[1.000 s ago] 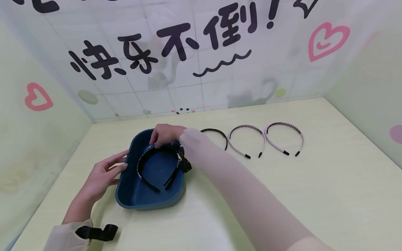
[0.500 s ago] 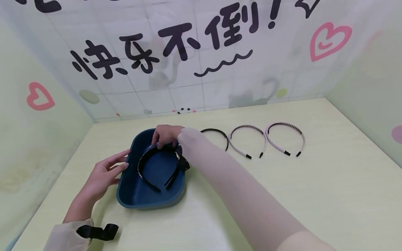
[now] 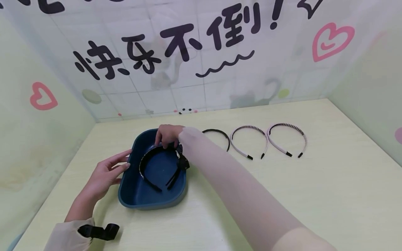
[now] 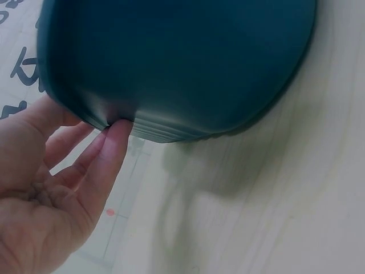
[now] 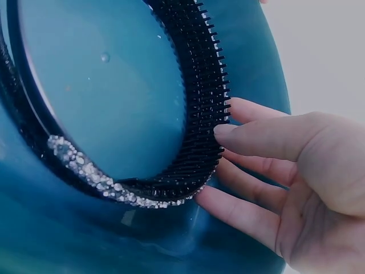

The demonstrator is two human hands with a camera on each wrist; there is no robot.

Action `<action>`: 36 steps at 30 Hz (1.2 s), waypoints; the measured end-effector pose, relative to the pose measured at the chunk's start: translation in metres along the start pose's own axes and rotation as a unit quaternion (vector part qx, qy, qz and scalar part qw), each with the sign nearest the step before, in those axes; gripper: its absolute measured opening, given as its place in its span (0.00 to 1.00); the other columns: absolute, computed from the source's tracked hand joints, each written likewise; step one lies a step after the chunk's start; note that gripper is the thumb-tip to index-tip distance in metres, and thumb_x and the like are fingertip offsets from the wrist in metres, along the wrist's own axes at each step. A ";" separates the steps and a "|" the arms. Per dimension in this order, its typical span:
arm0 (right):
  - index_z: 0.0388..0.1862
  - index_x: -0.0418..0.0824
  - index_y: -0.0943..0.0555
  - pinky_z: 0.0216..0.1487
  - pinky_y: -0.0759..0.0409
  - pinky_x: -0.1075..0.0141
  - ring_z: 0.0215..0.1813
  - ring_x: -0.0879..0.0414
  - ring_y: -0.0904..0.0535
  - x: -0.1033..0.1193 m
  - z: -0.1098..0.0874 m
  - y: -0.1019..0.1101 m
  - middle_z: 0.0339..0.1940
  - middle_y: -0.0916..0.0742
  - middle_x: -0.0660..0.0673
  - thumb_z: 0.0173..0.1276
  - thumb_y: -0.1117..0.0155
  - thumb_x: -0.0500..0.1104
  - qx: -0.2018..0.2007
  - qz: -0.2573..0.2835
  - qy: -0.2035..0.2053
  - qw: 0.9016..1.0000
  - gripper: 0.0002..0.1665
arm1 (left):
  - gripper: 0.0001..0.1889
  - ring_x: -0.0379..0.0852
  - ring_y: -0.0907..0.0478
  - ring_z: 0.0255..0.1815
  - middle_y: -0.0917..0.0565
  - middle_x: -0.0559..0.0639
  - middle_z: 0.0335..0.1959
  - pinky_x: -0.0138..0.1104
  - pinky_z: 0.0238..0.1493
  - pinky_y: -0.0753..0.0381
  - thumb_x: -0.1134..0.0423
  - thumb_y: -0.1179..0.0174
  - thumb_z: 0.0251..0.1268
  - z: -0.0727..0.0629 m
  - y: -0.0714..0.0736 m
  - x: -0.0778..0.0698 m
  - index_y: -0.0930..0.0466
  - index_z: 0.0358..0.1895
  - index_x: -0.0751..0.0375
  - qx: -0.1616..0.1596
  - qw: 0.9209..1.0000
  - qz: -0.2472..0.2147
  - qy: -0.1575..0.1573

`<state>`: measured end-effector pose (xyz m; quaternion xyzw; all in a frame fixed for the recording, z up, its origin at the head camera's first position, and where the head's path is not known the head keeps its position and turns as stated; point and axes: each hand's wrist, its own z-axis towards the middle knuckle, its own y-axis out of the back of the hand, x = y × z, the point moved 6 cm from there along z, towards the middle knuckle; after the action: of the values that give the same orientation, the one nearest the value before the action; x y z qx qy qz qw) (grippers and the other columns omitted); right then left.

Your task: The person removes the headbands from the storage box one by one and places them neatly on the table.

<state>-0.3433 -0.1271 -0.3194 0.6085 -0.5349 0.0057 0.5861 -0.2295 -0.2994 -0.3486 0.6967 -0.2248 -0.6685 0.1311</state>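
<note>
The back wall (image 3: 188, 83) takes up the whole far side, pale and faintly gridded, with dark characters (image 3: 171, 47) in large print and a wavy line (image 3: 226, 65) under them. A pale green left wall (image 3: 37, 139) and a similar right wall (image 3: 370, 83) close in the sides. Between them spreads the surface (image 3: 314, 188), a light yellowish top with faint streaks of grain, its far edge meeting the back wall.

Across it reaches a right sleeve (image 3: 232, 184), pale and thin. The blue basin (image 3: 133, 190) stands on the left half of the surface. Inside it is a black headband (image 5: 199, 85), toothed on the inner side and edged with silvery glitter, its ends toward the person.

The left hand (image 3: 108, 172) pinches the basin's left wall, thumb and fingertips close together, the fingers only slightly bent. The right hand (image 3: 168, 134) is over the basin's far end and pinches the headband between thumb and fingers.

To the right, near the back wall, three thinner headbands lie in a row: a black one (image 3: 224, 134) partly hidden by the sleeve, a pale lilac one (image 3: 240, 151) and a second lilac one (image 3: 279, 148), both with black tips.

A black device (image 3: 98, 232) sits at the left cuff. Pink heart outlines mark the left wall and back wall.
</note>
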 end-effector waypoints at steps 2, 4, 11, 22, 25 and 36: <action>0.51 0.44 0.19 0.27 0.23 0.65 0.47 0.59 0.24 0.000 0.000 0.000 0.56 0.21 0.48 0.62 0.43 0.27 0.000 -0.004 -0.002 1.000 0.21 | 0.28 0.28 0.28 0.44 0.36 0.62 0.58 0.38 0.36 0.21 0.54 0.50 0.69 0.000 0.000 0.000 0.42 0.69 0.56 -0.001 1.000 -0.001 0.001; 0.51 0.44 0.18 0.28 0.23 0.65 0.46 0.59 0.24 0.000 0.001 0.000 0.55 0.21 0.48 0.62 0.42 0.27 -0.001 -0.008 0.000 1.000 0.21 | 0.28 0.28 0.27 0.44 0.35 0.62 0.58 0.38 0.36 0.21 0.54 0.50 0.69 0.000 0.000 0.000 0.41 0.69 0.56 -0.001 1.000 -0.001 0.001; 0.50 0.43 0.18 0.32 0.21 0.62 0.46 0.59 0.24 0.000 0.000 0.001 0.51 0.19 0.47 0.61 0.43 0.26 -0.009 -0.009 0.004 1.000 0.21 | 0.28 0.29 0.27 0.44 0.35 0.61 0.57 0.38 0.35 0.21 0.54 0.49 0.69 0.000 0.000 -0.001 0.41 0.69 0.56 -0.002 1.000 0.001 -0.004; 0.49 0.43 0.18 0.28 0.22 0.63 0.42 0.58 0.24 0.004 -0.002 0.002 0.51 0.20 0.48 0.61 0.44 0.26 -0.011 -0.023 0.014 1.000 0.21 | 0.28 0.30 0.27 0.44 0.34 0.62 0.57 0.39 0.36 0.21 0.54 0.49 0.68 -0.001 -0.001 0.000 0.41 0.69 0.56 -0.003 1.000 -0.002 -0.001; 0.50 0.44 0.18 0.29 0.22 0.63 0.41 0.59 0.25 0.004 -0.003 0.003 0.51 0.20 0.49 0.61 0.44 0.25 -0.011 -0.028 0.015 0.999 0.22 | 0.28 0.30 0.27 0.44 0.34 0.62 0.57 0.39 0.36 0.21 0.53 0.49 0.68 0.000 0.000 0.000 0.41 0.69 0.56 -0.003 1.000 -0.001 -0.001; 0.50 0.41 0.18 0.29 0.22 0.63 0.37 0.56 0.24 0.011 -0.008 0.009 0.48 0.18 0.48 0.60 0.46 0.25 -0.012 -0.020 0.035 0.999 0.22 | 0.28 0.29 0.28 0.45 0.35 0.63 0.58 0.40 0.37 0.22 0.53 0.49 0.68 -0.001 0.000 0.001 0.41 0.69 0.55 0.000 1.000 -0.001 0.003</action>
<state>-0.3392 -0.1260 -0.3039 0.6115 -0.5020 0.0086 0.6116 -0.2288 -0.3004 -0.3494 0.6986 -0.2237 -0.6668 0.1315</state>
